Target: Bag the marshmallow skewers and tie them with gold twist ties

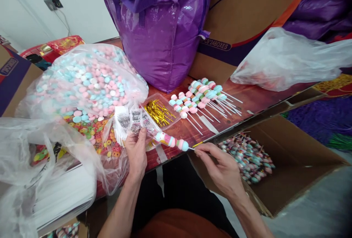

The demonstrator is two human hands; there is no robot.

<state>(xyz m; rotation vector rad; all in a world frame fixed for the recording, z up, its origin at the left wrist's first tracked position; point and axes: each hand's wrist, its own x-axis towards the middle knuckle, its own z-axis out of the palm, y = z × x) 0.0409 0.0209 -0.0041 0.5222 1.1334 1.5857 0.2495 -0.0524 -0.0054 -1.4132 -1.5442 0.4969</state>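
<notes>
Even, fairly bright indoor light, apparently from above. White wall (85,7) palest, beyond the table's (251,97) far left corner. Hard glints on purple bag (162,44) at far edge; milky sheen on clear plastic (288,60), far right. Dim under near edge, dark clothing (176,181) nearly detailless. Wrappers' (136,116) fine print soft, unreadable. Wide-lens stretch toward frame borders.

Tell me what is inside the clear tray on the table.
The clear tray holds a loose pile of thin gold strips. Bare plastic shows near its right edge, but the pile covers the floor beneath it, so anything underneath cannot be seen.
</notes>
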